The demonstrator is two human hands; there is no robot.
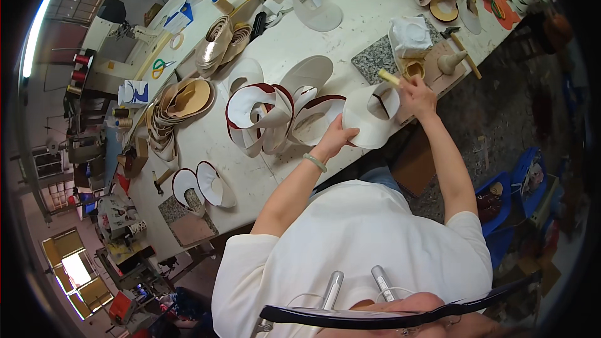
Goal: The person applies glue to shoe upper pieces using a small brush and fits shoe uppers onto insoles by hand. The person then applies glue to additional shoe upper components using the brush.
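My left hand (333,138) pinches the near left edge of a white shoe upper (365,117), thumb on top. The upper is a curved piece with an opening toward its right end, held over the table's front edge. My right hand (417,97) is closed on a short pale yellow stick (389,77), which points up and left; whether it ends in bristles I cannot tell. Just beyond that hand stands a small tan pot (413,69). Left of the held upper lie several white uppers with dark red edging (260,112).
A granite slab (370,61) and a white cloth-like bundle (410,35) sit beyond the pot. Near the right edge are a hammer (464,55) and a grey cone (451,61). Stacked tan pieces (184,100), green-handled scissors (161,67) and a second slab (188,220) lie leftward.
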